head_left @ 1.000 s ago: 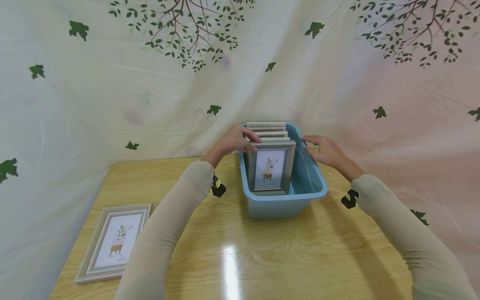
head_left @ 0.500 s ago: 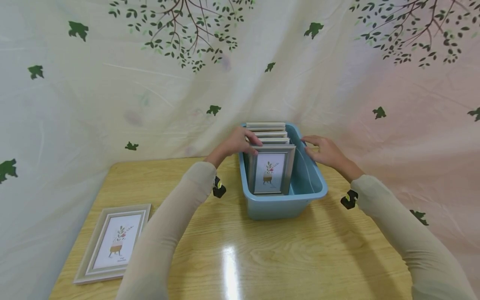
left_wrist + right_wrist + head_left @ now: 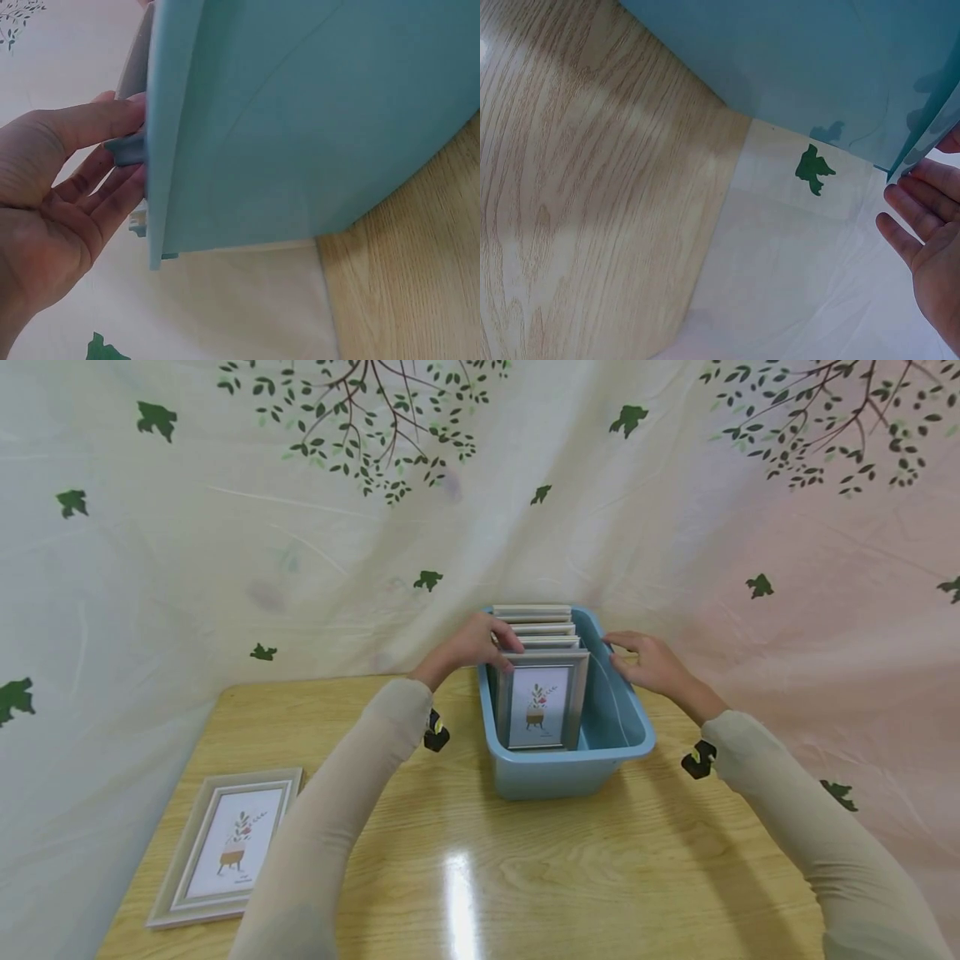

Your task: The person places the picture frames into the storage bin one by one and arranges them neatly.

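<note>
A silver picture frame [image 3: 542,703] with a potted-plant print stands upright at the front of a blue plastic tub [image 3: 562,774]. My left hand [image 3: 474,642] pinches this frame near its top left corner. In the left wrist view, the thumb and fingers of that hand [image 3: 71,169] close on the frame's edge [image 3: 129,149], just past the tub rim. Several more frames [image 3: 534,618] stand in a row behind it. On the opposite side, my right hand [image 3: 651,662] rests extended fingers over the tub's right rim; their tips are partly hidden in the right wrist view.
Another picture frame [image 3: 198,860] lies face up at the left of the wooden table [image 3: 570,877], partly covered by my left sleeve [image 3: 330,843]. Behind the tub hangs a pale curtain [image 3: 337,552] with leaf prints. The tub stands close to it.
The front frame has sunk slightly in the tub, and my left hand has moved a little right and down with it. My right hand has stayed at the rim.
</note>
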Available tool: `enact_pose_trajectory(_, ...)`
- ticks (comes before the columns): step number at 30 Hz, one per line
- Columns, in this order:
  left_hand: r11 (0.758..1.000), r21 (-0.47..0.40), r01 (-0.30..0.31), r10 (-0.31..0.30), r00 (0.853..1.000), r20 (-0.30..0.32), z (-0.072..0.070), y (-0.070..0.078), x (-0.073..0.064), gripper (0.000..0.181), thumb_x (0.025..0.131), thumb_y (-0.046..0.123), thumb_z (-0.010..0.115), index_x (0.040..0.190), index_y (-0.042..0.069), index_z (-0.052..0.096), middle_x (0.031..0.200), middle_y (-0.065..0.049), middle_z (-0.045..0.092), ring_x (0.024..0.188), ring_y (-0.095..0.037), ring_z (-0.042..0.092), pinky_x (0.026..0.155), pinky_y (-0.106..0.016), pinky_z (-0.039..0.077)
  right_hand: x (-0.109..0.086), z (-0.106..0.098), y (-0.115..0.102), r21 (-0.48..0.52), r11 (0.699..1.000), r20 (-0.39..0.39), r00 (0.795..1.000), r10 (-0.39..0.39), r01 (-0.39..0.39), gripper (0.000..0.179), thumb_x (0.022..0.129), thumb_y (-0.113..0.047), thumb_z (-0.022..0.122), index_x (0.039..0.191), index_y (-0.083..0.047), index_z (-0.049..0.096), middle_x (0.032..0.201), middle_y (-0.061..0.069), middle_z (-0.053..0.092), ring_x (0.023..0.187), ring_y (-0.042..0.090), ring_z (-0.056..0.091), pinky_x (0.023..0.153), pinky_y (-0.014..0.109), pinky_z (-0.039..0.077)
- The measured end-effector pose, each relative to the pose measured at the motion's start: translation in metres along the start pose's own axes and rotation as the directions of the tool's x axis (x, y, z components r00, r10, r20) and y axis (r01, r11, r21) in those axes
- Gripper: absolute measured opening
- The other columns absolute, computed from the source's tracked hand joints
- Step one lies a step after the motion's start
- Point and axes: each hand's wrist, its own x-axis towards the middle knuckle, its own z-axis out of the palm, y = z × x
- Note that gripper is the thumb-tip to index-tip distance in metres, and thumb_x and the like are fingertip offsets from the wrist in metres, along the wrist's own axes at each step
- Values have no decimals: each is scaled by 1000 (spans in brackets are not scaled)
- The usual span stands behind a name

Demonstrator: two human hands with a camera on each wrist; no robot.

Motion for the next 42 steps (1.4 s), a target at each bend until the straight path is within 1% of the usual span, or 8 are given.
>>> enact_pose_trajectory(4,1000,4,-5,6,999,-45,4,-4,3,23,79,-4,82,101,3,78,103,-11,75,95,-22,64,77,-27,55,0,0,0,-6,1000,-7,1000,-1,1,46,100,-18,57,141,2,57,143,26,58,132,49,54,107,68,45)
enact_pose_trajectory(8,1000,3,10,-10,997,-80,6,-7,5,22,79,-4,82,98,5,79,101,-9,75,93,-20,63,74,-26,53,0,0,1,-9,1000,-3,1000,-2,2,46,100,-18,57,141,2,57,144,26,57,133,49,53,107,68,44)
enact_pose_trajectory(15,1000,4,20,-19,995,-98,7,-6,6,22,79,-4,82,99,4,79,102,-10,76,94,-21,63,77,-27,53,-1,1,1,7,1000,-6,1000,-1,1,46,100,-18,57,141,2,57,145,26,56,133,49,53,107,68,44)
enact_pose_trajectory(20,1000,3,20,-20,997,-72,5,-5,6,23,80,-3,82,101,3,78,106,-12,75,97,-22,64,78,-27,54,-1,1,0,6,1000,-9,1000,8,-8,46,99,-18,57,141,2,57,145,26,56,133,49,53,106,68,44)
enact_pose_trajectory(26,999,25,29,-28,1000,-8,-1,-4,6,24,83,-1,81,107,4,77,111,-12,74,101,-23,64,82,-29,55,-1,1,-1,1,1000,-10,1000,-1,1,46,99,-18,58,141,2,58,143,26,57,132,49,54,105,68,45)
enact_pose_trajectory(32,997,57,50,-53,998,47,-7,-3,7,27,85,1,80,112,7,77,117,-9,73,106,-23,62,87,-33,55,-2,-1,-2,15,1000,-2,1000,-11,11,46,100,-17,57,141,3,57,144,27,56,132,50,53,107,68,44)
enact_pose_trajectory(37,996,70,63,-68,996,63,-9,-3,7,30,84,1,81,113,6,77,120,-10,74,110,-24,64,93,-35,56,-3,-2,-2,17,1000,4,1000,2,-2,47,100,-19,56,142,2,56,146,26,55,133,49,53,107,68,44)
enact_pose_trajectory(42,995,81,60,-64,996,55,-7,-3,7,29,84,1,81,113,7,77,120,-9,75,110,-24,65,95,-36,56,-3,-1,-1,15,1000,4,1000,9,-9,47,100,-20,56,142,1,56,146,26,56,133,49,53,106,68,45)
